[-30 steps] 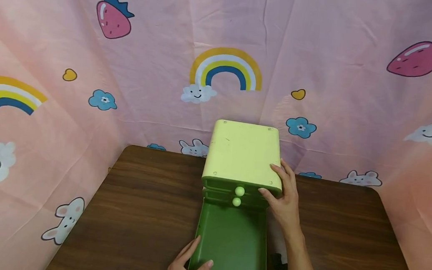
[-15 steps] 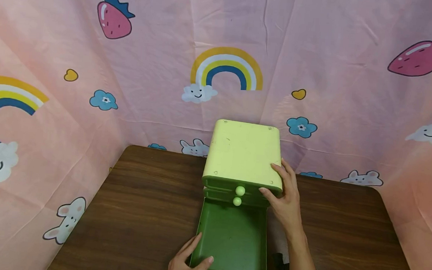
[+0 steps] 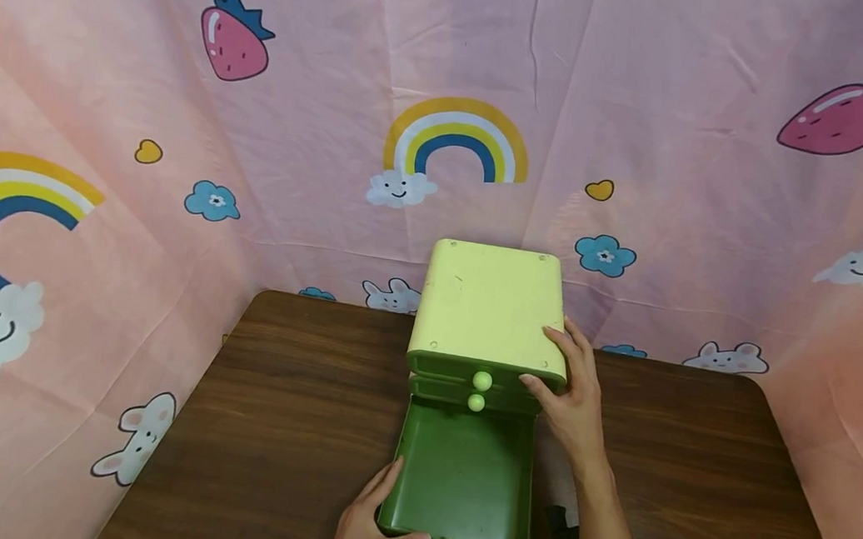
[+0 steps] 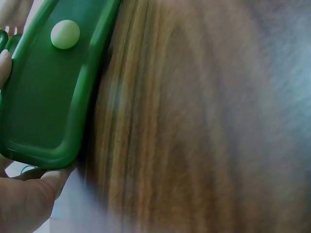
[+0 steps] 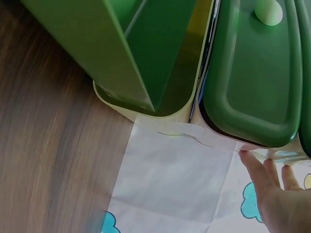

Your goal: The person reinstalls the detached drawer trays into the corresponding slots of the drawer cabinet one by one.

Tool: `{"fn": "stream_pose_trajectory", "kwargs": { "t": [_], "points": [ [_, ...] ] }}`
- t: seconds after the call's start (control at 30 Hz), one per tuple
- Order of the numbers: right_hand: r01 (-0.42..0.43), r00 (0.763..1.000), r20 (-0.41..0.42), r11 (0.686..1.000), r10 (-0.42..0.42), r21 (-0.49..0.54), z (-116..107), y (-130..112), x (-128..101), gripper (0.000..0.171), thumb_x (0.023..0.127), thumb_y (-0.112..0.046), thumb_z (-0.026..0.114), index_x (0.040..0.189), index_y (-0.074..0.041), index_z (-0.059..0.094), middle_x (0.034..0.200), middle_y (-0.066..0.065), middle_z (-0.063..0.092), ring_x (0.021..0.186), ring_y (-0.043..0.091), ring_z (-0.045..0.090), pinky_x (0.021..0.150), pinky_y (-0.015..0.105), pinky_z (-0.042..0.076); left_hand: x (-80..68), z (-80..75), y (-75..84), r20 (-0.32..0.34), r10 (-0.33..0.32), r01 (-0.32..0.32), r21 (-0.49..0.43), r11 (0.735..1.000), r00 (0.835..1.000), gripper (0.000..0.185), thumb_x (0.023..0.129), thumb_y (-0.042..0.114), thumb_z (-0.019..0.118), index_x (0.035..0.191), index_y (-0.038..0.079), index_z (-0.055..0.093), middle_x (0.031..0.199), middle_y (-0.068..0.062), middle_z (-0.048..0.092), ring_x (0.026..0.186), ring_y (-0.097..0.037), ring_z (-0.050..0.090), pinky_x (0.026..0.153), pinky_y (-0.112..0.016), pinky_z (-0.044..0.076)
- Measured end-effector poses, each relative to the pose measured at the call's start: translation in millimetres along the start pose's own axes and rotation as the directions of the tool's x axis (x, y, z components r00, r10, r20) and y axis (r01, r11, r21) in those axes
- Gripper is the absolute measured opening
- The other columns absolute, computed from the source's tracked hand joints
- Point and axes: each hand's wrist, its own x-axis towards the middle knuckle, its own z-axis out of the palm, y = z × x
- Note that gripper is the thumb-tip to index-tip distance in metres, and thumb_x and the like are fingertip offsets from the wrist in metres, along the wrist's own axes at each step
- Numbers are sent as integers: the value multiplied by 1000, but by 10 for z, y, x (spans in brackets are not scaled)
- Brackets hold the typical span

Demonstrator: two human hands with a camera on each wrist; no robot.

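A small pale yellow drawer unit [image 3: 493, 303] with green drawer fronts and round light green knobs stands at the back of the table. Its bottom green drawer [image 3: 462, 480] is pulled far out, with nothing inside. My left hand [image 3: 372, 524] grips the drawer's front left corner, fingers along the side and thumb at the front rim. In the left wrist view the drawer front [image 4: 43, 102] shows its knob. My right hand [image 3: 573, 388] holds the unit's right front corner, thumb at the front edge, fingers on the top and side. The two upper drawers [image 5: 260, 73] are shut.
Dark wood-grain table [image 3: 300, 427] extends on both sides of the unit. Behind and beside it hangs a pink printed cloth [image 3: 299, 127]. A small black object [image 3: 562, 527] shows beside the right forearm.
The bottom drawer has slid slightly inward toward the unit, with my left hand on it. My left thumb has shifted from over the drawer's inside onto its front rim. The right hand keeps its hold.
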Motion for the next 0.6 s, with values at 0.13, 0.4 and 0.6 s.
{"fn": "stream_pose_trajectory", "kwargs": {
  "t": [0.13, 0.4, 0.6],
  "points": [
    [17, 1000, -12, 1000, -17, 5, 7, 10, 9, 68, 78, 17, 74, 140, 8, 48, 153, 30, 26, 139, 22, 37, 103, 16, 38, 58, 8, -6, -17, 26, -26, -2, 1000, 1000, 94, 77, 50, 83, 155, 22, 39, 152, -20, 41, 132, -52, 41, 93, -68, 41],
    [38, 998, -47, 999, -39, -30, 87, 11, 16, 70, 76, 16, 77, 139, 7, 50, 152, 33, 28, 137, 39, 39, 101, 14, 38, 71, 10, 8, -47, 18, -18, -4, 1000, 999, 94, 76, 52, 83, 154, 23, 40, 153, -17, 40, 134, -50, 40, 95, -67, 40],
    [30, 998, -57, 998, -33, -52, 86, -6, 3, 70, 76, 14, 78, 140, 6, 50, 152, 33, 28, 137, 44, 36, 103, 14, 36, 72, 14, 17, -53, 19, -19, 0, 1000, 998, 94, 75, 52, 84, 154, 23, 41, 152, -18, 41, 134, -48, 41, 96, -66, 40]
  ]
}}
